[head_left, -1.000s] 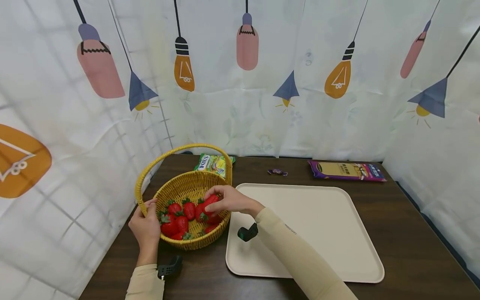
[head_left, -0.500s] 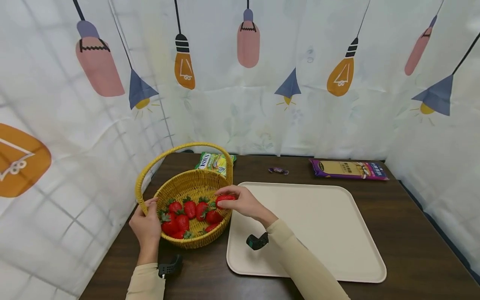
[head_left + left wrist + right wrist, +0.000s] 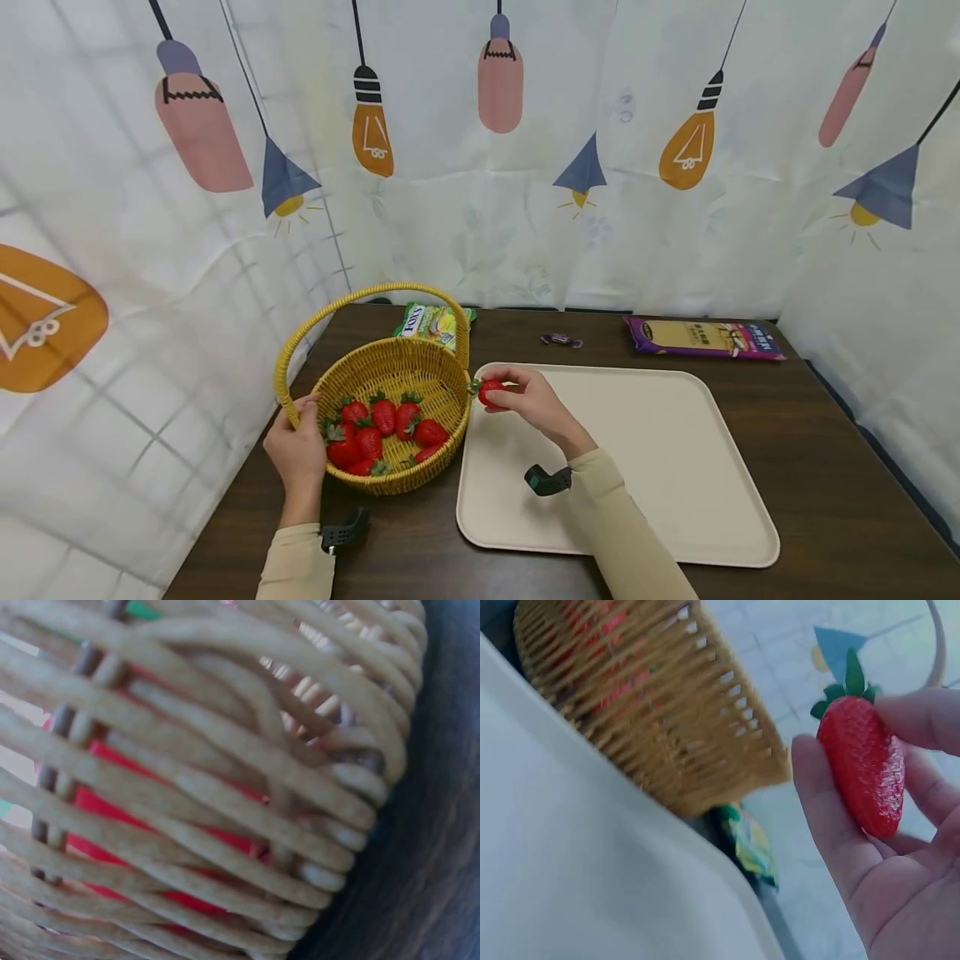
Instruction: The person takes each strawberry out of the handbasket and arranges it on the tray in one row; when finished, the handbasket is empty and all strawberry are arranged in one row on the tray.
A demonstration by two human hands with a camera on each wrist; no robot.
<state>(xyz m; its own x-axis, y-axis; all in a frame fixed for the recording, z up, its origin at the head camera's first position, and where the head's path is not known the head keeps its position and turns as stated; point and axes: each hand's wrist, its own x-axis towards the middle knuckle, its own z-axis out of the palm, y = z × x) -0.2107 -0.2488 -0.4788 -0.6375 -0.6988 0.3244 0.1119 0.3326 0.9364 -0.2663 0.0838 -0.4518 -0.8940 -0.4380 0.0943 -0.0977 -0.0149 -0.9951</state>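
My right hand pinches a strawberry by its sides, its green leaves standing free. In the head view that hand is just right of the basket's rim, over the left edge of the cream tray. The left hand grips the left side of the yellow wicker basket, where the arched handle meets the rim. Several red strawberries lie inside the basket, mostly at its left and front. Close up in the left wrist view, the basket's weave lets red show through; the left fingers are out of that view.
A green candy bag lies behind the basket. Farther right along the back of the dark table are a small wrapped candy and a long purple packet. A patterned curtain surrounds the table.
My right hand has lifted a strawberry out of the basket and carried it right, past the rim to above the tray's edge. The left hand keeps its grip on the basket.
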